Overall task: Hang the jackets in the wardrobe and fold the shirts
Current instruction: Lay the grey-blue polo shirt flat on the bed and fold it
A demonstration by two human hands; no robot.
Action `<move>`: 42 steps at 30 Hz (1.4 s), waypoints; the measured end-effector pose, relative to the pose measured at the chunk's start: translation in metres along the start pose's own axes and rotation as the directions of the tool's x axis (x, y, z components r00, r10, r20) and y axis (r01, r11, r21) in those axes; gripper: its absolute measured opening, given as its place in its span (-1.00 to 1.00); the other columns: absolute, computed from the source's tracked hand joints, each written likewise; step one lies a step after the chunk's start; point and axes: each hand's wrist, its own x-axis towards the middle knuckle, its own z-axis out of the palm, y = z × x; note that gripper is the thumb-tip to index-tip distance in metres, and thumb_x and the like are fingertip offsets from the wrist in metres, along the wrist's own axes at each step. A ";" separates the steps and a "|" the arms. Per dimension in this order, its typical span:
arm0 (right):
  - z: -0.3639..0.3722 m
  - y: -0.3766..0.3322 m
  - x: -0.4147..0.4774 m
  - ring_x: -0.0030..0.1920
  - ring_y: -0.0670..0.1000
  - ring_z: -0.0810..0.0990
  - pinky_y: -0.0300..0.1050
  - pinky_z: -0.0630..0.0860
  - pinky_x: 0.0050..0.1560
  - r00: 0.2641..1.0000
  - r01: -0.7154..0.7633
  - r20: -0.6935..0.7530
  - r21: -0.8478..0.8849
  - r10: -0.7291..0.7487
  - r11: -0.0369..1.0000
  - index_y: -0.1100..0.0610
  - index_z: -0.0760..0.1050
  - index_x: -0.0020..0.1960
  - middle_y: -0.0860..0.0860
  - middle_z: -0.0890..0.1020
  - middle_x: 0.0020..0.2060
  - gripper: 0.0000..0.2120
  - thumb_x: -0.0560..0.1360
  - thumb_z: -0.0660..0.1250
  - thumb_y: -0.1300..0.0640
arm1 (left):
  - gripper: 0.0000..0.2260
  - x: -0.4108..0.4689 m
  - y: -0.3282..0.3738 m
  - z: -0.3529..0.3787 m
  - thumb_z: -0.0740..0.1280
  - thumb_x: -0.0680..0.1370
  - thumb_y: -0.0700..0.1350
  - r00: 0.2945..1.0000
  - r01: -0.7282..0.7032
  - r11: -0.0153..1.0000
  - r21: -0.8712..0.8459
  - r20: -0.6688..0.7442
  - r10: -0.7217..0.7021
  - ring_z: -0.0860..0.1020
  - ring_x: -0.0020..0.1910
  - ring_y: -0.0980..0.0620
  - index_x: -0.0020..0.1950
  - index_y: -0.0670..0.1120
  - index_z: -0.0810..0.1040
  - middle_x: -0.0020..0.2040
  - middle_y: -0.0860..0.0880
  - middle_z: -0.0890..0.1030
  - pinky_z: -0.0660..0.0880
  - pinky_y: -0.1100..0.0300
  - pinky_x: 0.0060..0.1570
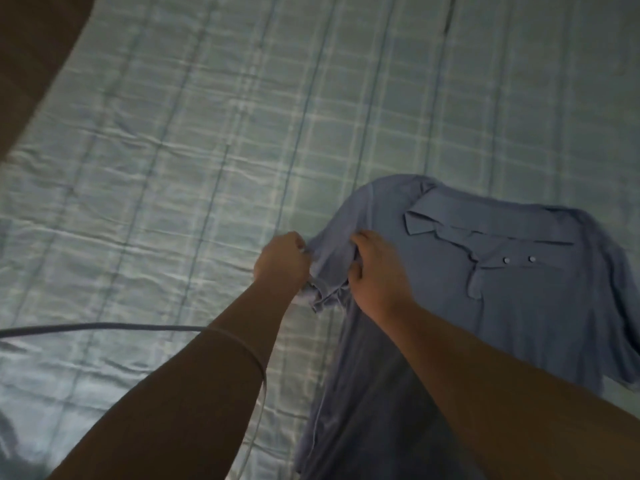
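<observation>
A blue polo shirt (491, 299) lies front up on the bed, collar and two buttons showing at the right, its body running down toward the bottom edge. My left hand (282, 263) is closed on the bunched end of the shirt's left sleeve. My right hand (377, 271) pinches the same sleeve a little closer to the shoulder. The sleeve is crumpled between the two hands. My right forearm hides part of the shirt's lower body.
A pale checked bedsheet (180, 174) covers the bed and fills most of the view. A dark floor or bed frame (31, 57) shows at the top left corner. A thin cable (104, 327) runs across the sheet from the left toward my left forearm.
</observation>
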 end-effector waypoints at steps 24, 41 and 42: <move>0.065 -0.026 0.037 0.59 0.17 -0.02 0.31 -0.05 0.51 0.999 0.004 0.046 -0.379 0.015 0.926 0.10 -0.02 0.62 0.12 0.00 0.60 -0.36 0.60 0.00 -0.08 | -0.85 0.030 -0.014 -0.035 0.36 0.45 -0.11 0.953 0.293 0.776 -0.559 0.236 -0.190 0.64 -0.14 -0.20 -0.06 -0.17 0.62 -0.15 -0.17 0.67 0.62 -0.04 -0.12; 0.025 -0.008 0.019 0.50 0.20 0.29 0.22 0.26 0.46 0.996 0.029 -0.084 -0.105 -0.038 0.994 0.20 0.25 0.54 0.17 0.33 0.50 -0.39 0.53 0.16 0.02 | -0.87 -0.007 0.028 -0.020 0.25 0.61 -0.10 0.980 -0.102 0.904 -0.415 -0.197 0.020 0.54 -0.47 0.22 -0.09 0.10 0.37 -0.41 0.10 0.57 0.35 0.35 -0.48; 0.017 0.003 0.014 0.48 0.22 0.32 0.22 0.29 0.44 0.991 0.002 -0.135 -0.069 -0.011 0.998 0.23 0.28 0.51 0.20 0.36 0.48 -0.42 0.52 0.19 0.07 | -0.85 -0.014 0.041 -0.016 0.25 0.61 -0.10 0.979 -0.135 0.894 -0.427 -0.197 0.054 0.53 -0.49 0.23 -0.11 0.11 0.37 -0.41 0.15 0.57 0.32 0.41 -0.52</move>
